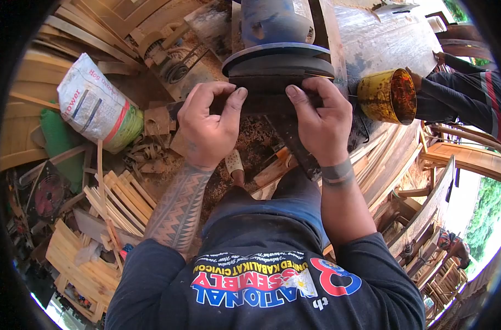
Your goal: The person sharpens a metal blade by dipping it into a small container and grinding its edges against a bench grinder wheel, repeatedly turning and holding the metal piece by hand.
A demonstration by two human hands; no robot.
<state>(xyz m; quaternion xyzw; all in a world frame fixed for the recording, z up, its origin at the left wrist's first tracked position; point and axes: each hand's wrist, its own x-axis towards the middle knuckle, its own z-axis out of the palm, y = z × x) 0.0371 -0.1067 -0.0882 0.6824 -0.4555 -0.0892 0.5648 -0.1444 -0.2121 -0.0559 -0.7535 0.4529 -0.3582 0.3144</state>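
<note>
In front of me at the top of the head view is a blue motor housing (pixel 275 25) with a round grinding disc (pixel 278 50) on its near side. A flat dark metal strip (pixel 268 85) lies across the disc's near face. My left hand (pixel 209 124) pinches its left end between thumb and curled forefinger. The right end is gripped the same way by my right hand (pixel 326 124). Whether the strip touches the disc I cannot tell. The fingers behind it are mostly hidden.
A yellow stained bucket (pixel 374 98) stands right of my right hand, close to another person's arm (pixel 454 91). To the left are a white sack (pixel 96 96) and stacked wood strips (pixel 121 201). More boards (pixel 393 159) lie at right. Shavings cover the floor.
</note>
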